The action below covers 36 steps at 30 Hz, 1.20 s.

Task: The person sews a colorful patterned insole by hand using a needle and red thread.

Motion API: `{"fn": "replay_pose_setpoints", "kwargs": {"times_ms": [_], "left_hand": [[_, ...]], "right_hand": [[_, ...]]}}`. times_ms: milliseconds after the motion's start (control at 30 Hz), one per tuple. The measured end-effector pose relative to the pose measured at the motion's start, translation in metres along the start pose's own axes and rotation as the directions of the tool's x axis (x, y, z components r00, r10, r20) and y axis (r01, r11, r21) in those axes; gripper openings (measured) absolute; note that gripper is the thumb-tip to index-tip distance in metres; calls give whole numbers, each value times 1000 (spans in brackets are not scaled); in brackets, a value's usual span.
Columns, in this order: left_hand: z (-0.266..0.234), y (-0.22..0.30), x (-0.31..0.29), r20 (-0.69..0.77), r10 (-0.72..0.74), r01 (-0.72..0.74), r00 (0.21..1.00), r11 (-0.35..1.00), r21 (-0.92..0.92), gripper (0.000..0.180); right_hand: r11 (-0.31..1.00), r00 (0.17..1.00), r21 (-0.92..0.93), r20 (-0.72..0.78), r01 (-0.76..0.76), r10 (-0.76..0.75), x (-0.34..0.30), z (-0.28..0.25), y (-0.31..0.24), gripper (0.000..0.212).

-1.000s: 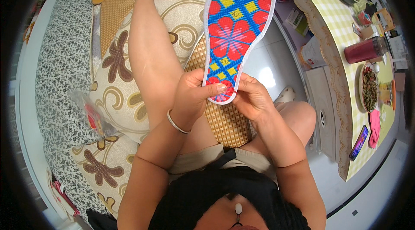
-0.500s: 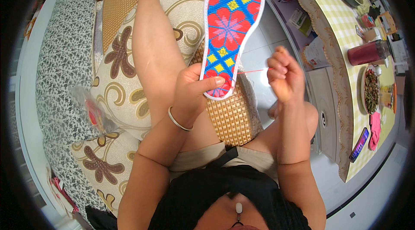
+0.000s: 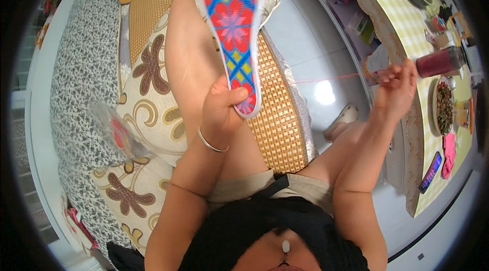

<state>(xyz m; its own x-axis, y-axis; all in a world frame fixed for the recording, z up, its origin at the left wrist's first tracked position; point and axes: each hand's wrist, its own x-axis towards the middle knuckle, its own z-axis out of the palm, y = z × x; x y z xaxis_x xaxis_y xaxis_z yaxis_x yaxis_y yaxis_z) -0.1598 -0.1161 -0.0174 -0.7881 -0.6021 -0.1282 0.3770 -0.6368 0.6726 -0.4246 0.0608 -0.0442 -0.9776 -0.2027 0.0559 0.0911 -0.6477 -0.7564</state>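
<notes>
An embroidered insole point(image 3: 233, 26) with red flowers, a blue lattice, yellow diamonds and a white edge is raised over my lap. My left hand point(image 3: 223, 105) grips its narrow lower end, thumb on the patterned face and the other fingers behind it. From near the insole a thin red thread point(image 3: 331, 78) stretches taut across to my right hand point(image 3: 396, 88). That hand is held out to the right beside the table edge, its fingers closed on the thread and somewhat blurred. Whether a needle is in them cannot be made out.
A table with a checked cloth point(image 3: 395, 11) stands at the right, bearing a dark red bottle point(image 3: 439, 62), a dish of dried leaves point(image 3: 444, 108), a pink cloth point(image 3: 448, 155) and a phone point(image 3: 431, 172). A clear plastic bag point(image 3: 117, 131) lies on the patterned sofa cover point(image 3: 147, 118) at left.
My right hand has swung outward to the right, and a longer stretch of red thread now shows. My left hand and the insole have shifted slightly left, with the insole tilting.
</notes>
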Motion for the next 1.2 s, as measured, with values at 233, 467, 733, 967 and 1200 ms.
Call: {"fn": "replay_pose_setpoints", "kwargs": {"times_ms": [233, 467, 733, 967, 1200], "left_hand": [[-3, -10, 2, 403, -83, 254, 911, 884, -392, 14], [5, -19, -11, 285, -112, 273, 952, 734, -622, 18], [1, -24, -6, 310, -183, 343, 933, 714, -611, 16], [0, -23, -6, 299, -200, 347, 933, 723, -598, 15], [0, -23, -5, 278, -206, 334, 938, 747, -575, 17]], "right_hand": [[868, 694, -272, 711, 415, -109, -123, 97, 12, 16], [899, 627, -236, 777, 370, -55, -128, 106, 12, 16], [903, 632, -241, 774, 355, -42, -133, 102, 21, 19], [913, 632, -204, 772, 353, -72, -135, 103, 22, 19], [916, 636, -215, 770, 338, -54, -135, 103, 23, 19]]}}
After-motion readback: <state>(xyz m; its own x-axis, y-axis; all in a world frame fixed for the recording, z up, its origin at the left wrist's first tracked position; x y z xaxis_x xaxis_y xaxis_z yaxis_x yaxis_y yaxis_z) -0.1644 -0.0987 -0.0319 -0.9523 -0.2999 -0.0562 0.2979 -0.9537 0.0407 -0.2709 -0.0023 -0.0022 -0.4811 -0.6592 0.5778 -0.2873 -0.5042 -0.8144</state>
